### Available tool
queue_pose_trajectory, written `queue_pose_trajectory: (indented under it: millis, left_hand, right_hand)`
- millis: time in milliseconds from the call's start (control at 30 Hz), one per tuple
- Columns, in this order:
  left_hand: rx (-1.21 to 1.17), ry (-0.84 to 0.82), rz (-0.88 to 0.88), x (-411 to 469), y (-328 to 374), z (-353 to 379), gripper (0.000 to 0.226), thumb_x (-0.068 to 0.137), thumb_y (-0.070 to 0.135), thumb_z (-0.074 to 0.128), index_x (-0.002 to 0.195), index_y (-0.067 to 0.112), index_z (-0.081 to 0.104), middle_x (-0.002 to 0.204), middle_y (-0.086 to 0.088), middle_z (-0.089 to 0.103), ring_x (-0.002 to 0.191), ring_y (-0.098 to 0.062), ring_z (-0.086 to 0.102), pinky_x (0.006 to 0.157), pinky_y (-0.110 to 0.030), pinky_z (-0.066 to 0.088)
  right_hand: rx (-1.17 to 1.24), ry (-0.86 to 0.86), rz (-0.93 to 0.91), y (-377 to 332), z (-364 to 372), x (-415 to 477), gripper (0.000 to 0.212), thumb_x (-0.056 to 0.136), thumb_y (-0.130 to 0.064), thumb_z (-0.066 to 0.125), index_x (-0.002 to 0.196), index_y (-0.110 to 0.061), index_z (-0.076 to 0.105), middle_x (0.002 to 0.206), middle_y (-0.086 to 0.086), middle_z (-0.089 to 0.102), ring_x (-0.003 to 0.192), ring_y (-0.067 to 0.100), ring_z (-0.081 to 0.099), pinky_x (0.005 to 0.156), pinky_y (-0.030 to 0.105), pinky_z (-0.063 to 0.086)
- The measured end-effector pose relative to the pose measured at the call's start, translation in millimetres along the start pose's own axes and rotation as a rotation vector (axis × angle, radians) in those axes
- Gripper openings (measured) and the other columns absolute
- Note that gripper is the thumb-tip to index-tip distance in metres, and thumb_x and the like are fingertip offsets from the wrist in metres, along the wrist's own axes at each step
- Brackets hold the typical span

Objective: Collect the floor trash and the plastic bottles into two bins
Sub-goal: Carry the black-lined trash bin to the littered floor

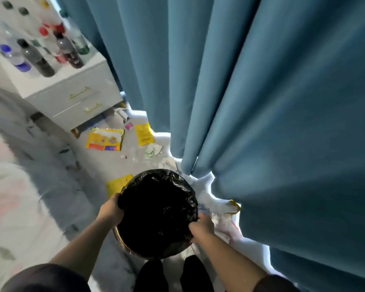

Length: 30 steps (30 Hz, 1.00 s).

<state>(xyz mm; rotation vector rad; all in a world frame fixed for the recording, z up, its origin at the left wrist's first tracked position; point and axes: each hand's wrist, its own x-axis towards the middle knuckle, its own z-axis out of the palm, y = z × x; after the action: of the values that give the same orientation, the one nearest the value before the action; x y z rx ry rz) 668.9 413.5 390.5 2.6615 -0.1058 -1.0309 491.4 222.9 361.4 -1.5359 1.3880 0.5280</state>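
Bin (158,213) — between both gripping hands

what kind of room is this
Probably a bedroom at home: a white drawer unit crowded with plastic bottles, floor-length blue curtains, and what looks like floral bedding at the left edge.

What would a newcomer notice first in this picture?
The blue curtain fills the right side. At bottom centre, the left hand and right hand grip a black-lined bin. Beyond it yellow wrappers litter the floor, and bottles crowd the white cabinet, top left.
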Motion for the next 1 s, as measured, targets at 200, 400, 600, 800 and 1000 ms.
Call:
queue_pose_trajectory:
  millis: [200, 400, 600, 800, 1000]
  left_hand:
    - [-0.11, 0.029, -0.236, 36.9, -76.7, 34.3, 0.047, 0.084, 0.01, 0.055, 0.131, 0.005, 0.05, 0.122, -0.024, 0.058, 0.117, -0.038, 0.051, 0.094, -0.035, 0.042]
    - [-0.161, -0.041, -0.339, 86.8, -142.0, 90.0, 0.042, 0.084, 0.005, 0.051, 0.125, -0.001, 0.052, 0.123, -0.025, 0.058, 0.12, -0.038, 0.049, 0.094, -0.035, 0.043]
    - [-0.179, -0.072, -0.358, 150.6, -181.4, 139.3, 0.042, 0.082, 0.006, 0.05, 0.123, 0.0, 0.054, 0.12, -0.023, 0.06, 0.117, -0.038, 0.05, 0.09, -0.034, 0.044]
    - [-0.228, -0.022, -0.42, 193.0, -196.8, 166.2, 0.044, 0.083, 0.004, 0.05, 0.126, -0.006, 0.046, 0.124, -0.03, 0.049, 0.119, -0.042, 0.043, 0.096, -0.039, 0.039]
    - [-0.26, -0.001, -0.422, 204.9, -206.8, 185.4, 0.049, 0.081, 0.003, 0.052, 0.13, -0.002, 0.046, 0.127, -0.03, 0.048, 0.122, -0.042, 0.041, 0.1, -0.04, 0.037]
  right_hand:
    - [-0.065, -0.117, 0.003, 2.4, 74.2, 44.8, 0.029, 0.077, -0.006, 0.047, 0.1, -0.019, 0.06, 0.096, 0.003, 0.066, 0.095, 0.025, 0.063, 0.087, 0.033, 0.053]
    - [-0.171, -0.176, 0.057, 28.2, 148.4, 102.8, 0.055, 0.087, -0.007, 0.047, 0.141, -0.017, 0.04, 0.137, 0.002, 0.051, 0.124, 0.024, 0.051, 0.103, 0.035, 0.044]
    - [-0.272, -0.125, 0.038, 49.4, 205.5, 175.8, 0.019, 0.08, -0.005, 0.05, 0.087, -0.021, 0.056, 0.085, -0.001, 0.06, 0.091, 0.024, 0.064, 0.084, 0.04, 0.056]
    - [-0.35, -0.089, -0.073, 36.0, 226.4, 198.0, 0.019, 0.081, -0.004, 0.049, 0.089, -0.016, 0.061, 0.072, -0.006, 0.057, 0.086, 0.019, 0.066, 0.081, 0.029, 0.056]
    - [-0.458, -0.052, -0.159, 37.8, 232.9, 215.7, 0.017, 0.085, -0.014, 0.05, 0.099, -0.018, 0.059, 0.092, 0.0, 0.064, 0.095, 0.02, 0.065, 0.074, 0.021, 0.046]
